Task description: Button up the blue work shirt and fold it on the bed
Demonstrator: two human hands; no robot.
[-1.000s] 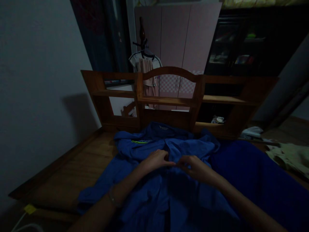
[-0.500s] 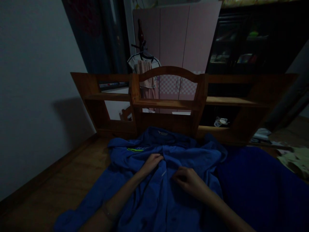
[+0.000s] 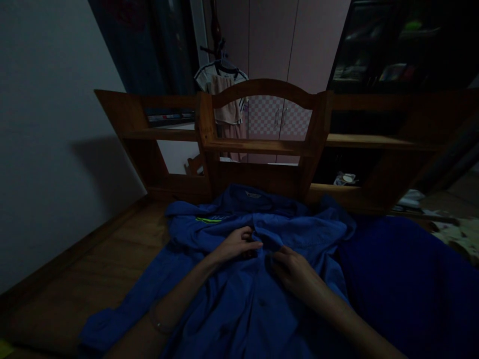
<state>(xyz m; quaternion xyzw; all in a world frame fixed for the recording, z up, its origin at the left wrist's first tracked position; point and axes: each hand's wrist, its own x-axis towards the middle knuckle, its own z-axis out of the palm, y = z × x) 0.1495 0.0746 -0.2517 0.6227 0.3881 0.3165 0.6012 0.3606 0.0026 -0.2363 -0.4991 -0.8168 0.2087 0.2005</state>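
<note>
A blue long-sleeved cloth shirt (image 3: 235, 291) lies spread on a brown flat wooden bed surface (image 3: 127, 244), its collar end close to a brown wooden headboard with open shelves (image 3: 258, 146). The person's left hand (image 3: 235, 243) is at the front opening, thumb stretched over the cloth and fingers curled; whether it pinches the edge cannot be told. The right hand (image 3: 295, 271) appears to grasp a raised fold across the opening between bent fingers.

The shirt should handle as light, soft and limp, hardly fragile and not very slippery; the front edges look the firmest place to take hold, pinched between thumb and fingertips, since the loose body would probably sag and crease. The weave looks matte, with shallow, irregular wrinkles. A small dark round spot (image 3: 262, 302) below the hands is probably a button. A pale label (image 3: 253, 195) sits inside the collar, and a narrow yellow-green stripe (image 3: 207, 220) marks the chest. One sleeve (image 3: 123, 309) trails out over the wood on the person's left. On the right rises a smooth, rounded deep-blue fabric mass (image 3: 396, 279), few wrinkles showing in the dim light.
</note>
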